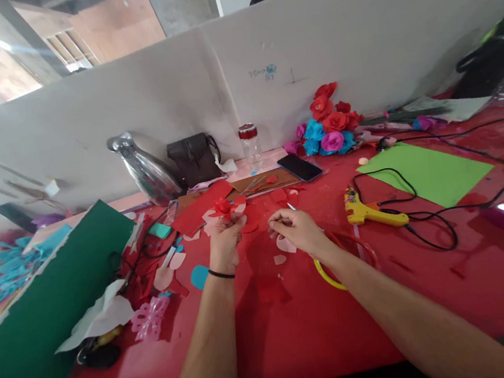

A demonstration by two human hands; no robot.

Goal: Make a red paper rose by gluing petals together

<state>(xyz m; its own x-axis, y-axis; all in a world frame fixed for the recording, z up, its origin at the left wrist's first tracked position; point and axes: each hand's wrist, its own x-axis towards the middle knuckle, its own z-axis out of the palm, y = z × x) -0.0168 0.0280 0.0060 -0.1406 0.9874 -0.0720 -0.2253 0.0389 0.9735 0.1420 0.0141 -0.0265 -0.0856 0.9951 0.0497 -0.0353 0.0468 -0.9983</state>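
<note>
My left hand (226, 242) is closed on a red paper flower (223, 207), whose petals show above the fingers. Apart from it, my right hand (297, 227) hovers over the table with thumb and fingers pinched together. Whatever lies between those fingertips, if anything, is too small to make out. Under and around both hands are cut paper petals, among them a pale pink one (287, 245) by the right hand and a blue one (199, 277) left of my left wrist. A yellow ring (328, 278) rests partly beneath my right forearm.
To the right lie a yellow glue gun (372, 211) with a black cord and a green sheet (432, 173). Finished paper flowers (329, 122), a phone (299, 167), a jar (251, 148), a bag (194, 159) and a metal flask (149, 172) line the back. A green board (62, 309) stands left.
</note>
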